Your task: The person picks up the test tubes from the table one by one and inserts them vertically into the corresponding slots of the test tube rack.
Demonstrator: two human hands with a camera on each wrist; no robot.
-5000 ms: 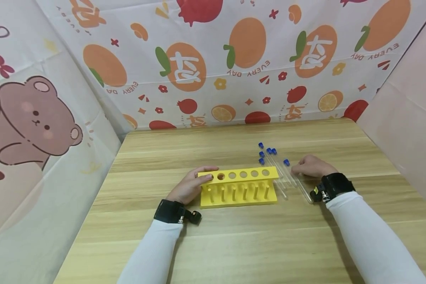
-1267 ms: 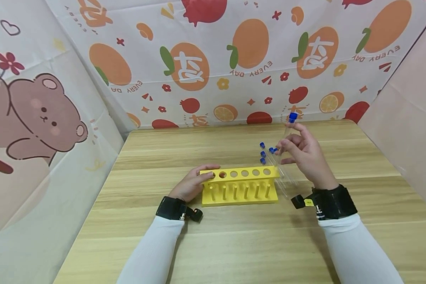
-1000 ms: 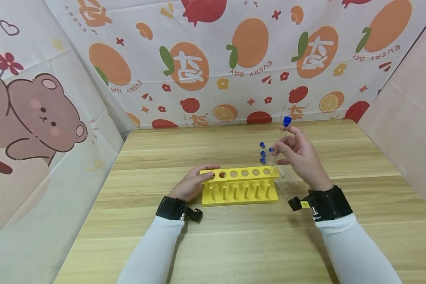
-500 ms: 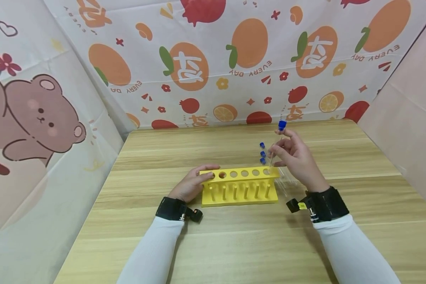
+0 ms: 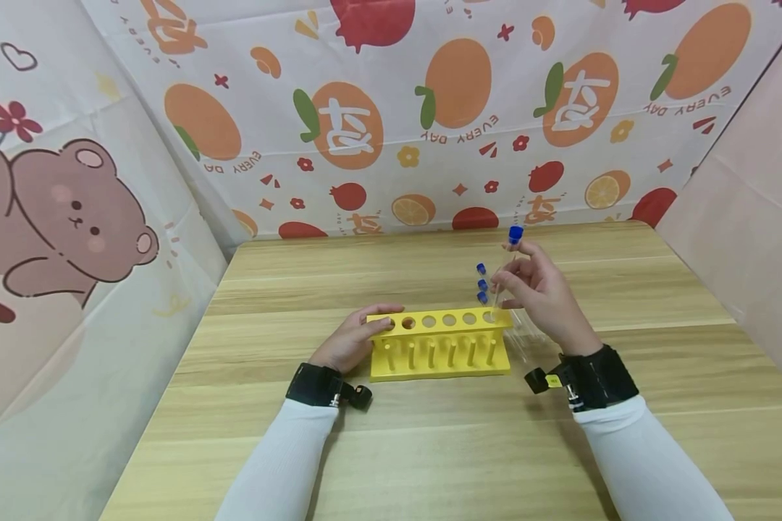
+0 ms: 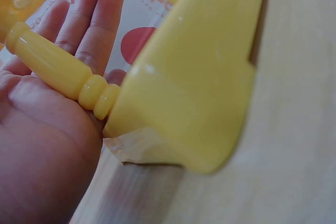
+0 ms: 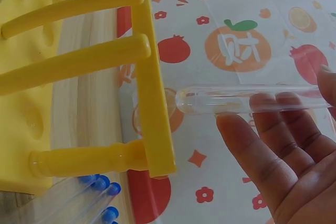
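Observation:
A yellow test tube rack [image 5: 439, 375] stands on the table, with a row of holes along its top bar and pegs along its base. My left hand [image 5: 347, 341] holds its left end, thumb over the top bar and fingers behind; in the left wrist view the palm lies against the rack's end post [image 6: 58, 66]. My right hand [image 5: 547, 297] pinches a clear, blue-capped test tube [image 7: 210, 99] between thumb and fingers. Cap up, the tube tilts slightly, its rounded bottom close over the rightmost hole. In the right wrist view a small gap separates that bottom from the top bar [image 7: 152, 87].
Several more clear tubes [image 5: 524, 336] with blue caps [image 5: 482, 285] lie on the table behind and right of the rack, partly hidden by it and my right hand. A printed cloth [image 5: 391, 145] hangs along the table's far edge.
My right hand has picked a capped tube up from the table, turned it upright and brought it left and down to the rack's rightmost hole. The left hand stays on the rack.

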